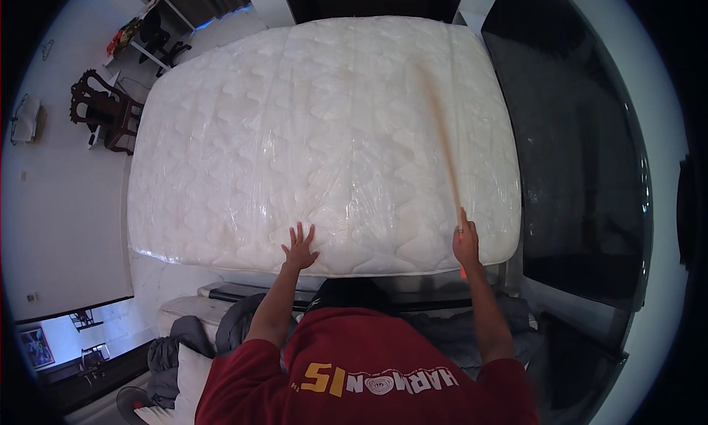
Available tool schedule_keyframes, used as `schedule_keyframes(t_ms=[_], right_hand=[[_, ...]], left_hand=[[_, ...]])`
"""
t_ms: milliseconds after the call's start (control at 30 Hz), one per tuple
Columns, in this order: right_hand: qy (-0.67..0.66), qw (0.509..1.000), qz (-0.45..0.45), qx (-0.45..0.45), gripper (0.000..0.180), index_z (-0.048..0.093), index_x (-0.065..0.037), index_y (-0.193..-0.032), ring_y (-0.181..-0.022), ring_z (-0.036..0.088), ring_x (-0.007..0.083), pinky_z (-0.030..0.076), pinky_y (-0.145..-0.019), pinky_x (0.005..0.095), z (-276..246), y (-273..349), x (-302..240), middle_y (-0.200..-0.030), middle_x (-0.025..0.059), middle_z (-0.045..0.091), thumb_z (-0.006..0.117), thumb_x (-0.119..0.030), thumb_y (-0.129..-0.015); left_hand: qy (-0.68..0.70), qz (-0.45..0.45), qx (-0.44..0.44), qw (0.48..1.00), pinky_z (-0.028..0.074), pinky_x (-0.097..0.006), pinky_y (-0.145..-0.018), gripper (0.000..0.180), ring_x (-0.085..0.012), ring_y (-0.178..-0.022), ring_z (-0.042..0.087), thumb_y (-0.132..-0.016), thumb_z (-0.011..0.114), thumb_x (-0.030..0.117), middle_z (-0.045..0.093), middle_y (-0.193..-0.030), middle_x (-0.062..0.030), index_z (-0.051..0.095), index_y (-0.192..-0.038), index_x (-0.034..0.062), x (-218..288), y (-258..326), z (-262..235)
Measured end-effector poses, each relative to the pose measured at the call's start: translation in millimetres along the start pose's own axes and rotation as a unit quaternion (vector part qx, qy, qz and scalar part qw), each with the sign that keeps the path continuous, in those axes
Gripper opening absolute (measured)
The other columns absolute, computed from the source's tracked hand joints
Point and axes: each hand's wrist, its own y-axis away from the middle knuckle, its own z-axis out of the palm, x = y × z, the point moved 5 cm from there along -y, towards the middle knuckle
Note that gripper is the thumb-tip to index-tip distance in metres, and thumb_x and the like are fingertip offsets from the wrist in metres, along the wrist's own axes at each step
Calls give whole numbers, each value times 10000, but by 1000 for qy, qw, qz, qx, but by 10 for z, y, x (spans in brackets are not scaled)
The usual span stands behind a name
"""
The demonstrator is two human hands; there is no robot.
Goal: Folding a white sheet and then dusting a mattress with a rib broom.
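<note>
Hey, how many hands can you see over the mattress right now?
2. The left hand is spread open over the near edge of the mattress; the right hand holds a motion-blurred stick farther right.

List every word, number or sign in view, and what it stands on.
Red shirt: large yellow and white lettering, wording withheld.
Same shirt: a line of small print, too small to read.
Mattress and stick: no lettering that can be made out.
</note>
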Motion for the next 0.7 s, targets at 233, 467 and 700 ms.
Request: schedule_keyframes(t_ms=[233, 467, 700], right_hand=[[-51, 983, 141, -101, 455, 361, 19, -1258, -804, 593, 444, 492, -696, 545, 1423, 545, -419, -928, 281, 553, 499, -127, -850], [-41, 953, -98, -284, 615, 345, -97, -1399, -842, 568, 416, 491, -734, 485, 1297, 983, -1136, -996, 235, 514, 497, -115, -804], [-46, 998, 33, 13, 620, 369, -102, -1396, -835, 552, 374, 464, -747, 434, 162, 116, -115, -926, 200, 512, 537, -31, -803]], left_hand=[[-11, -12, -39, 999, 170, -776, -934, 978, -404, -1400, -84, -755, 684, 376, -154, -1535, -100, 17, -1470, 353, 75, -69, 9], [-10, -15, -37, 999, 211, -771, -919, 994, -422, -1395, -79, -741, 695, 400, -155, -1533, -114, 22, -1471, 351, -54, -76, 74], [-2, -10, -20, 1000, 167, -779, -930, 984, -421, -1396, -80, -743, 679, 380, -152, -1534, -113, 19, -1472, 344, -2, -68, 57]])
